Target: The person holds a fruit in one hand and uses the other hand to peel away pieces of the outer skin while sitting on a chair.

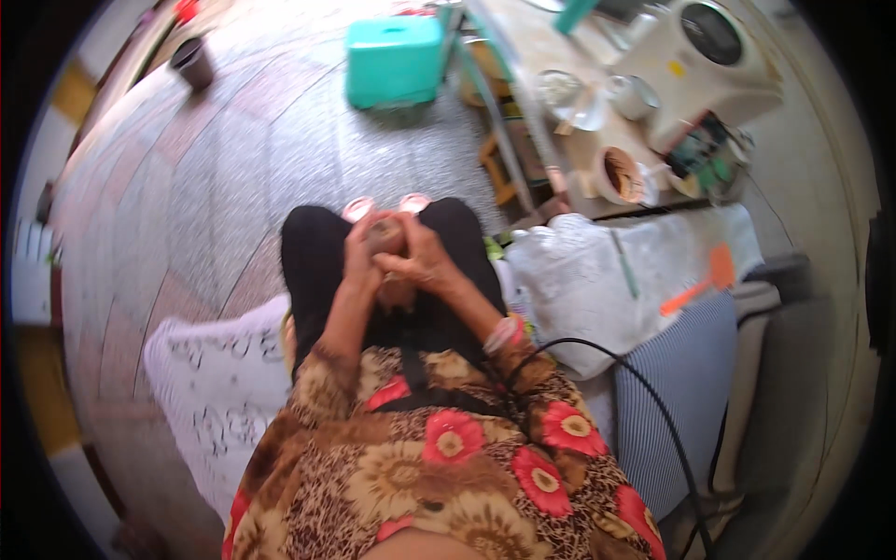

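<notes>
"How are the hands?"

"The left hand (358, 254) and right hand (425, 259) are both curled around a small brown rounded object (385, 235), held between them over black trousers (313, 247). Blur hides what it is."

"What lies beside them?"

"To their right, a white plastic sheet (574, 299) with a flat orange piece (686, 298) on it; nearer the body, a blue striped cushion (677, 401). Left of the hands and nearer the body, a white cushion (224, 387) with dark markings."

"Any containers?"

"Ahead and right, a cluttered table (527, 42) bears a white cup (605, 182), brown inside; contents or stain, I can't tell. Beyond it are a white mug (635, 96), its inside unclear, and a bowl (560, 87) with something pale in it."

"And farther off?"

"Straight ahead of the hands, a turquoise plastic stool (394, 63). Well ahead to their left, a dark tapered bucket (192, 65); what it holds is too blurred to tell."
</notes>
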Demonstrator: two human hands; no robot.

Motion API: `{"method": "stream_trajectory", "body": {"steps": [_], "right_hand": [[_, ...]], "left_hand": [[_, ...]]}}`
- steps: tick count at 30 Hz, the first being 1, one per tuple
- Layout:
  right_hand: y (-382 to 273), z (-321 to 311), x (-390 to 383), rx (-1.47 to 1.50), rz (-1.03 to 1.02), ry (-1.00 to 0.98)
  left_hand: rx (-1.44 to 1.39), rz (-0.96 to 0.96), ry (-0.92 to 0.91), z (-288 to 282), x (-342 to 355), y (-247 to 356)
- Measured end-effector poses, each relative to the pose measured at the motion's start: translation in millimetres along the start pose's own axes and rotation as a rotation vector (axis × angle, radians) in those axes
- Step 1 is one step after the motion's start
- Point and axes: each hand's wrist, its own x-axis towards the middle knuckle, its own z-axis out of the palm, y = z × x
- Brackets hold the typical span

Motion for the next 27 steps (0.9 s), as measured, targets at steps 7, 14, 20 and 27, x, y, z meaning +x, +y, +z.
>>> {"method": "stream_trajectory", "body": {"steps": [7, 14, 20, 27], "right_hand": [[-6.7, 9.9, -0.7, -0.092, -0.023, -0.001], [-3.0, 13.5, -4.9, -0.151, 0.012, -0.006], [-1.7, 13.8, -5.2, -0.203, 0.002, 0.019], [-6.1, 1.1, -0.7, 0.104, 0.044, -0.026]], "left_hand": [[-0.049, -0.12, -0.18, 13.4, -14.1, 11.2], [-0.027, -0.088, 0.054, -2.6, -2.2, -3.9], [-0.067, -0.094, 0.001, -5.0, 1.2, -3.9], [-0.113, -0.065, -0.075, 14.2, -14.3, 7.1]]}}
